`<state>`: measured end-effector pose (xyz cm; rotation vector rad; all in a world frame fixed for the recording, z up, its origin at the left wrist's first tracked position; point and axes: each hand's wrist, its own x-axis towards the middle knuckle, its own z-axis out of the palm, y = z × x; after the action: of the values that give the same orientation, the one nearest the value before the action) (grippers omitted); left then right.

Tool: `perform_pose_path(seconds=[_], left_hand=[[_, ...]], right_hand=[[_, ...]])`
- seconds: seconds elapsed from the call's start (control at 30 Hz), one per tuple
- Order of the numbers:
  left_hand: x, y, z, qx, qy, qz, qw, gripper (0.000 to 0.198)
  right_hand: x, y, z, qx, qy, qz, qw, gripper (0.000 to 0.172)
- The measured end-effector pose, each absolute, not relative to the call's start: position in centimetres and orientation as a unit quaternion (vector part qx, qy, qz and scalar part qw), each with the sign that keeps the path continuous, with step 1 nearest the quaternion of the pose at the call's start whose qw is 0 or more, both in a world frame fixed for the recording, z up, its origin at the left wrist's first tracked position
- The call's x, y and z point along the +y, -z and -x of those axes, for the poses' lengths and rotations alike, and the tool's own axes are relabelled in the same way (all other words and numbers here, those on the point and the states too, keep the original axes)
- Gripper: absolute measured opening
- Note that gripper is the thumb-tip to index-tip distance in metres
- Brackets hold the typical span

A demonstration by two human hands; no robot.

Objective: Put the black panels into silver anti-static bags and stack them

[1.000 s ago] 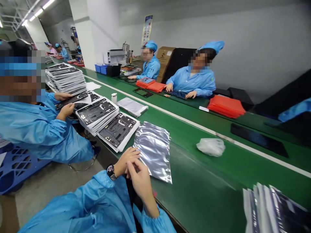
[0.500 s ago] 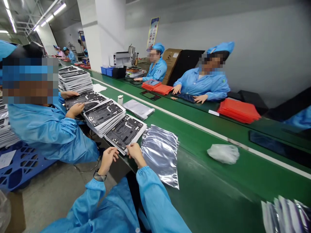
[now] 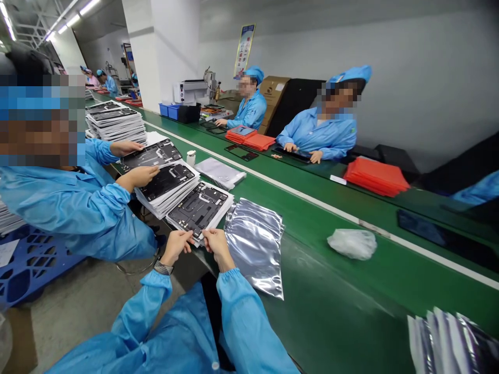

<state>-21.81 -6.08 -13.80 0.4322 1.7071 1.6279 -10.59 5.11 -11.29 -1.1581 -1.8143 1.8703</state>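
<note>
My left hand (image 3: 177, 244) and my right hand (image 3: 215, 242) meet at the near edge of a stack of dark panels on white sheets (image 3: 199, 208), fingers pinched on the stack's front edge. Both arms wear blue sleeves, and a watch sits on my left wrist. Right beside my right hand lies a pile of shiny silver bags (image 3: 253, 241) on the green conveyor belt (image 3: 331, 296).
A co-worker in blue at my left handles a dark panel (image 3: 154, 155) beside further stacks (image 3: 117, 122). Two people sit across the belt with red stacks (image 3: 376, 175). A crumpled clear bag (image 3: 352, 243) lies mid-belt. More silver bags (image 3: 452, 340) sit at bottom right. A blue pallet (image 3: 27, 262) is on the floor.
My hands moved from in front of my chest up to the near edge of the panel stack and closed on it. The co-worker lifted a panel further onto their stack.
</note>
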Motion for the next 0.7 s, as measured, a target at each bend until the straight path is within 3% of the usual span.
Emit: perform_pose_path(seconds=[0.37,0.7], left_hand=[[-7.4,12.3,22.5,0.619,-0.605,-0.21,0.454,0.05],[-7.1,13.7,22.7,0.614,-0.612,-0.21,0.451,0.051]], right_hand=[[5.4,11.3,10.3,-0.593,-0.692,0.379,0.157,0.044],[5.6,12.5,10.7,-0.579,-0.712,0.375,0.132,0.038]])
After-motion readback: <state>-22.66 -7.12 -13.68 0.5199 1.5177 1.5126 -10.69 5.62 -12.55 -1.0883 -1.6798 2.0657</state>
